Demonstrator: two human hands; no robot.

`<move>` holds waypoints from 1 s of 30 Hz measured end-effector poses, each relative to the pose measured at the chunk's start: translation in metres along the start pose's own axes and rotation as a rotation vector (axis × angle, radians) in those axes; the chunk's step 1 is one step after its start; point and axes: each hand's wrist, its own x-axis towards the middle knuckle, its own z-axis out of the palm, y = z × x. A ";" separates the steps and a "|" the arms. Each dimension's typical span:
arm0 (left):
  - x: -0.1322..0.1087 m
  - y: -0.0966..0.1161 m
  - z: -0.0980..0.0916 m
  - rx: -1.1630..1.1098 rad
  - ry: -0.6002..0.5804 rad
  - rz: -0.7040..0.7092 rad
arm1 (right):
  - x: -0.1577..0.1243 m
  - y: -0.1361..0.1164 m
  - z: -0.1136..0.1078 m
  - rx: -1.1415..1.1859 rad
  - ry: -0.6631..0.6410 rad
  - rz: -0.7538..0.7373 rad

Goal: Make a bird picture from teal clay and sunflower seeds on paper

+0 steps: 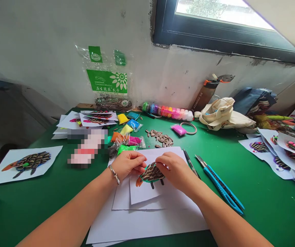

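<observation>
In front of me a small paper card [142, 196] bears an animal figure [151, 174] covered in sunflower seeds, with a green outline, an orange head and dark legs. My right hand [174, 168] is over the figure's right end, fingers pinched together at the seeds; whatever lies between the fingertips is hidden. My left hand [130, 164], with a bracelet at the wrist, hovers by the figure's upper left edge. Its thumb and fingers are closed, and I cannot make out what they hold. Larger white sheets [147, 223] lie under the card.
Loose sunflower seeds [162, 138] lie beyond the card. Colored clay packets [123, 119] sit to the left, near a finished seed picture [31, 163]. A blue utility knife [221, 187] and a pen [190, 162] lie right. Further right are stacked seed pictures [278, 154]; a seed bag [108, 82] leans behind.
</observation>
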 end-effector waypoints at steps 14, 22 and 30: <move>0.003 -0.002 0.000 0.012 0.004 0.001 | 0.004 0.001 0.012 -0.069 0.021 -0.059; 0.001 -0.001 0.001 0.020 0.003 0.000 | 0.002 0.000 0.008 -0.065 0.026 -0.085; -0.002 -0.003 0.006 0.124 -0.063 0.066 | 0.001 0.001 0.009 -0.034 0.046 -0.101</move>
